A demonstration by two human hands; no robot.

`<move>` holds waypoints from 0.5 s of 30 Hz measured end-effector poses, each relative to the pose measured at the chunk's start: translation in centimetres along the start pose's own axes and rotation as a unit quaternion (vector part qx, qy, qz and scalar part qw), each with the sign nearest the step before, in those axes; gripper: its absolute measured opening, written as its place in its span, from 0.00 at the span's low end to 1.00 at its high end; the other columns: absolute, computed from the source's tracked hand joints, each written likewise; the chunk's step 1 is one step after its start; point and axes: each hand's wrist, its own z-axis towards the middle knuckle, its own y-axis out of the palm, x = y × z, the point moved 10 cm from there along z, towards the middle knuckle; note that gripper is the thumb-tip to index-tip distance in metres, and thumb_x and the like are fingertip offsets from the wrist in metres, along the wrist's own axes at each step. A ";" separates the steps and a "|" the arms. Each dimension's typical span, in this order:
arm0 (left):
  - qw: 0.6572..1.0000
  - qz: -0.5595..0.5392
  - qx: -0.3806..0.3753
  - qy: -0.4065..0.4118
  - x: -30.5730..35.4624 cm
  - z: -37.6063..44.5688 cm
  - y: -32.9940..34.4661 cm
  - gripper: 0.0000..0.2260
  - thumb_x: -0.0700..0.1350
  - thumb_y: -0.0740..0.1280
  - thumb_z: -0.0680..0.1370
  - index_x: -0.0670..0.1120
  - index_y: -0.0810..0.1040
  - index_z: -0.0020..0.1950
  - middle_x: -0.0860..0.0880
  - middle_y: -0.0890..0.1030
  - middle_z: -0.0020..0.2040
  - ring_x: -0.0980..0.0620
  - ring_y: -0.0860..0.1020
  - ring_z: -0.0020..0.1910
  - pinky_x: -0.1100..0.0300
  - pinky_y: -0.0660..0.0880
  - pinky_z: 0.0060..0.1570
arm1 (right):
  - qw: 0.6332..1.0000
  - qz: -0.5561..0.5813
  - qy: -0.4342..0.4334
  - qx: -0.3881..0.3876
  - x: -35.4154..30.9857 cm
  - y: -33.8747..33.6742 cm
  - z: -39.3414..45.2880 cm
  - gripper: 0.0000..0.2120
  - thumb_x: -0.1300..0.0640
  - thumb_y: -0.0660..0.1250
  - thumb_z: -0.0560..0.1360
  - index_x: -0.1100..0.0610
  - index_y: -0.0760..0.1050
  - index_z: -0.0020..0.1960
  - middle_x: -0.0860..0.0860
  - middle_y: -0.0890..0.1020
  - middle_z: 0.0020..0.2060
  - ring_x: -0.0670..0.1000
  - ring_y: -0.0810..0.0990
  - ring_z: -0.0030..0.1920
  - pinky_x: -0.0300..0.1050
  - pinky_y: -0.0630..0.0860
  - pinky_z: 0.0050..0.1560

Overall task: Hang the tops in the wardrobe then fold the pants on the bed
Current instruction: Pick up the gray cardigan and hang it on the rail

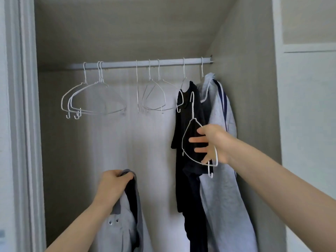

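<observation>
**A:** What did the head view show at that moment?

**B:** An open wardrobe with a pale horizontal metal rail (145,63) running across the top. Seen from the middle of the picture, bare white wire hangers (94,99) hung on the rail from ten o'clock to twelve o'clock. Toward two o'clock hung a black short-sleeved top (183,128), and just beside it, touching on its right, a light grey hooded top with dark blue stripes (218,110).

**A:** And the hands?

**B:** The left hand (113,186), at seven o'clock, was clenched around the collar of a grey top with a dark lining and metal snap buttons (125,224), which dangled below the fist. The right hand (212,142), at four o'clock, gripped a loose white wire hanger (192,135) off the rail, thumb on one shoulder wire, fingers stretched across the frame in front of the black top.

**A:** Which step was that?

**B:** By my reading, the hanging stage, third top. Two tops were already up; the pants and the bed were out of view.

**A:** What did the next move call for?

**B:** Probably bringing the hanger over to the held top, feeding one shoulder wire through the neck opening, then the other, and hooking it onto a free stretch of rail around twelve o'clock. The thin wire could snag in the dark lining.
</observation>
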 end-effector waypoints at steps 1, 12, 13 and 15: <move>0.999 0.029 0.013 0.014 0.1 -0.1 -0.1 0.13 0.42 0.71 0.72 0.41 0.71 0.30 0.46 0.67 0.27 0.51 0.66 0.30 0.58 0.62 0.31 | 1.000 0.017 0.018 -0.012 1.2 -0.3 -0.9 0.16 0.56 0.54 0.82 0.53 0.65 0.69 0.56 0.80 0.53 0.65 0.72 0.62 0.76 0.63 0.60; 0.982 0.181 0.061 0.001 -0.1 -0.3 -0.9 0.16 0.46 0.73 0.72 0.33 0.80 0.35 0.39 0.77 0.31 0.46 0.73 0.32 0.57 0.67 0.32 | 0.953 0.129 0.120 -0.248 7.2 -1.2 -12.0 0.04 0.51 0.61 0.78 0.51 0.72 0.49 0.63 0.81 0.43 0.65 0.83 0.48 0.68 0.73 0.50; 0.977 0.203 0.061 -0.001 -0.1 -0.2 -0.9 0.16 0.47 0.73 0.72 0.34 0.79 0.34 0.37 0.79 0.32 0.44 0.75 0.33 0.57 0.67 0.33 | 0.947 0.127 0.114 -0.271 6.9 -1.5 -12.6 0.04 0.51 0.62 0.77 0.51 0.72 0.49 0.62 0.80 0.42 0.63 0.82 0.45 0.67 0.73 0.50; 0.968 0.243 0.064 -0.002 0.2 -0.1 -1.0 0.17 0.48 0.72 0.73 0.36 0.79 0.33 0.37 0.80 0.33 0.41 0.78 0.36 0.57 0.69 0.34 | 0.937 0.124 0.107 -0.308 6.2 -2.2 -13.5 0.05 0.50 0.63 0.75 0.50 0.72 0.49 0.62 0.78 0.40 0.61 0.80 0.40 0.65 0.73 0.49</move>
